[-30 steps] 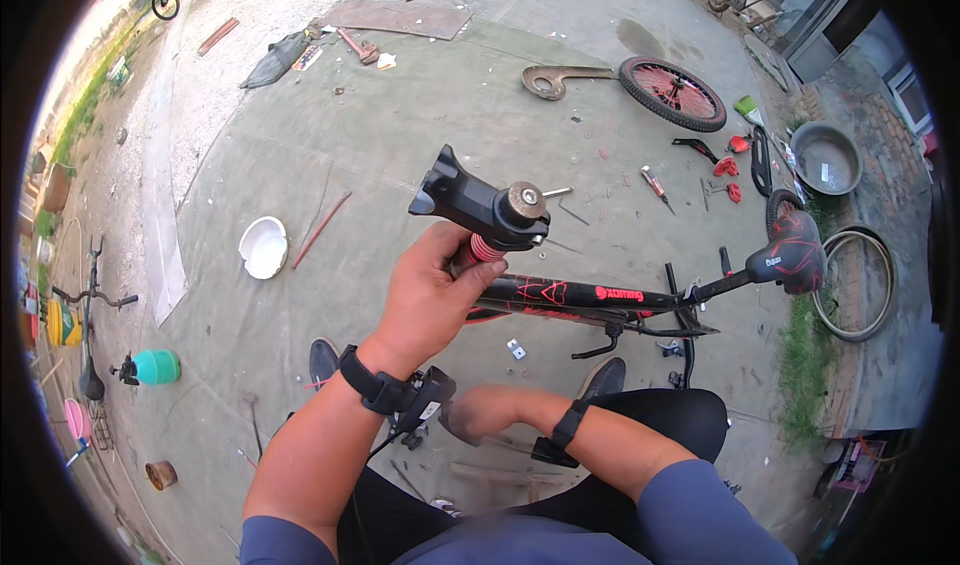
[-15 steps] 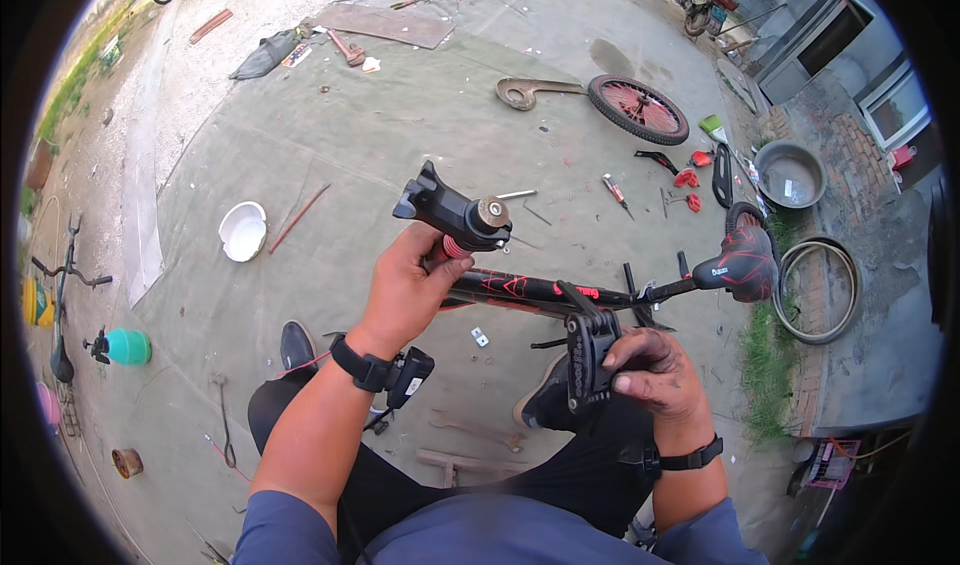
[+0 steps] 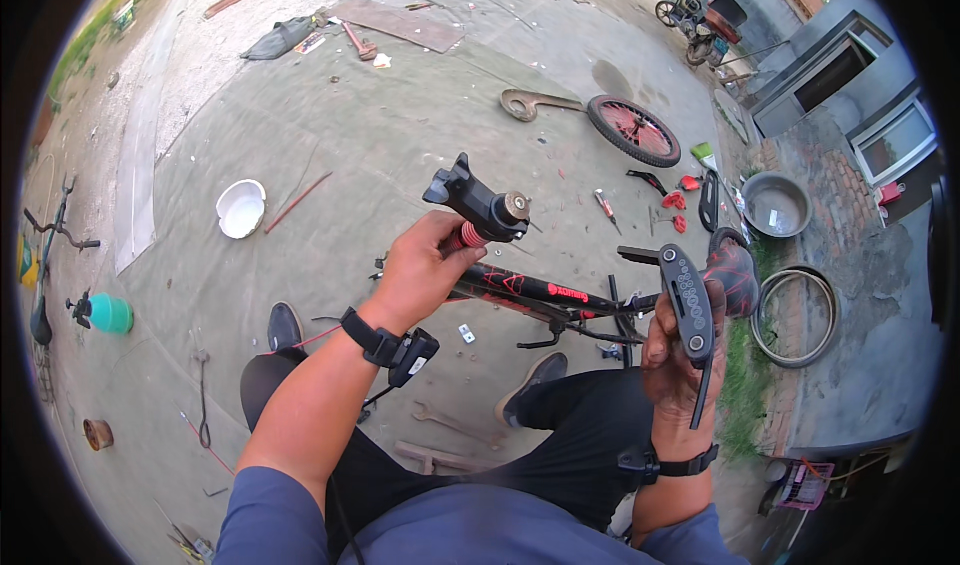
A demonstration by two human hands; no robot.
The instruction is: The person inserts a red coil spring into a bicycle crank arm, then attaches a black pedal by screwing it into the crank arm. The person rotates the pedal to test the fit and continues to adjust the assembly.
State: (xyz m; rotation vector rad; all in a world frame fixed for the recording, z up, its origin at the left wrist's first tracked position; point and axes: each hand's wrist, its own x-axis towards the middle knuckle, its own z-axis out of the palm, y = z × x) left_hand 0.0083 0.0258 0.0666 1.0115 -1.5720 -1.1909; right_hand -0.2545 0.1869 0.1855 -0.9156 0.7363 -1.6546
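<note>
My left hand (image 3: 425,265) is closed around the red ringed section (image 3: 468,236) just under a black handlebar stem (image 3: 478,200) with a round metal bolt on top. The stem sits at the front end of a black bicycle frame (image 3: 520,287) with red markings. The frame stretches to the right, toward a black and red saddle (image 3: 736,273). In my right hand (image 3: 665,360) is a black folding multi-tool (image 3: 688,305), upright, with one bit sticking out at its top and another at its bottom. The multi-tool is apart from the stem.
A bicycle wheel (image 3: 634,131) and a large wrench (image 3: 535,105) lie farther off. A white bowl (image 3: 241,209) and a green spray bottle (image 3: 110,313) stand left. A grey basin (image 3: 777,205) and a tyre (image 3: 796,317) are right. An open-ended wrench (image 3: 455,424) lies between my legs.
My right hand has moved right, away from the frame, and turned the multi-tool; a bit now points out at its lower end. The stem, still in my left hand, appears slightly farther right.
</note>
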